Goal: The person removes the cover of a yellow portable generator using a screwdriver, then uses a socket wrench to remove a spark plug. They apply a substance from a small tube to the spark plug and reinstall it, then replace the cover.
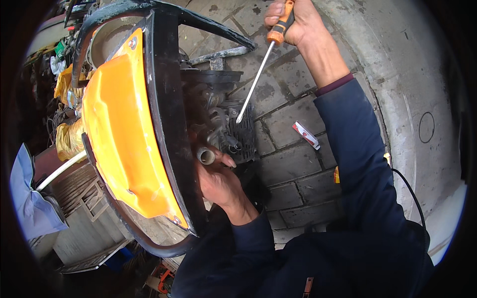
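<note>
My right hand point(299, 26) is closed round the orange and black handle of a screwdriver point(256, 82). Its long bare shaft slants down and left, and the tip appears over a dark slotted cover point(247, 133) on a machine; contact cannot be made out. My left hand point(218, 185) reaches in beside the machine's black tubular frame point(167, 94). Its fingers curl round a short metal pipe point(205, 156) whose round mouth faces up, while some fingers are hidden behind the frame. A yellow panel point(119, 131) is bolted to the machine's upper side.
On the grey paving bricks point(290, 169) lies a small red and white box or tube point(306, 135). Blue cloth point(32, 191) hangs at the far left near a white rod point(62, 170). Yellow wrapped parts point(70, 140) and metal clutter lie beyond the machine. A black cable point(415, 193) runs beside my right arm.
</note>
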Tool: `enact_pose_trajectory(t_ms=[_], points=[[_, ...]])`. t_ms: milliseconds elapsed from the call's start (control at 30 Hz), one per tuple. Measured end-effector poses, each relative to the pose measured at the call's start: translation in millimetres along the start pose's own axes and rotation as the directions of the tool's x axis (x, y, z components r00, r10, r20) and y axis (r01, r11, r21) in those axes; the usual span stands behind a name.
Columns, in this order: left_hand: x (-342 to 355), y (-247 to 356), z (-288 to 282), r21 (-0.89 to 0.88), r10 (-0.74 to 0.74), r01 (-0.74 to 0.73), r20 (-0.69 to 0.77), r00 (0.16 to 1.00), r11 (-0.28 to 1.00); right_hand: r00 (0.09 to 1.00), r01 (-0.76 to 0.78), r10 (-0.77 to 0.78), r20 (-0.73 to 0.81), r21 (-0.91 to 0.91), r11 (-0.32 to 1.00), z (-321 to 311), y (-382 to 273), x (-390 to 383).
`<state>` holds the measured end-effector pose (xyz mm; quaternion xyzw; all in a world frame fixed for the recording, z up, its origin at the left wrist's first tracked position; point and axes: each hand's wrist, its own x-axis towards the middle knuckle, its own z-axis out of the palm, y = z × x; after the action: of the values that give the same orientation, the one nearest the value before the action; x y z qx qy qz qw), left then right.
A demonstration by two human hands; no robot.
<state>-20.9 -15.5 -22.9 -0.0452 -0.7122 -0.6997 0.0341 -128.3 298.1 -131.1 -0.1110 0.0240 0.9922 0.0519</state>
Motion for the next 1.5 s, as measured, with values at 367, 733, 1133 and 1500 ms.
enact_pose_trajectory(t_ms=[367, 733, 1133, 1500], points=[[-30.5, 11.9, 23.9, -0.294, -0.162, 0.049, -0.373, 0.914, 0.954, 0.658, -0.152, -0.668, -0.348, -0.930, 0.335, -113.2, -4.3, -40.6], [-9.2, 39.7, 24.6, -0.825, -0.665, 0.468, 0.159, 0.730, 0.316, 0.748, -0.041, -0.387, 0.539, -0.545, -0.838, -105.1, 25.8, -61.7], [-0.1, 25.2, 13.5, -0.836, -0.480, 0.519, 0.387, 0.787, 0.176, 0.786, 0.614, -0.006, 0.619, -0.780, -0.122, 74.7, 127.9, -146.9], [4.5, 23.3, 26.2, -0.847, -0.700, 0.463, 0.164, 0.695, 0.261, 0.760, 0.642, 0.176, 0.626, -0.681, -0.353, 108.0, 130.8, -138.1]])
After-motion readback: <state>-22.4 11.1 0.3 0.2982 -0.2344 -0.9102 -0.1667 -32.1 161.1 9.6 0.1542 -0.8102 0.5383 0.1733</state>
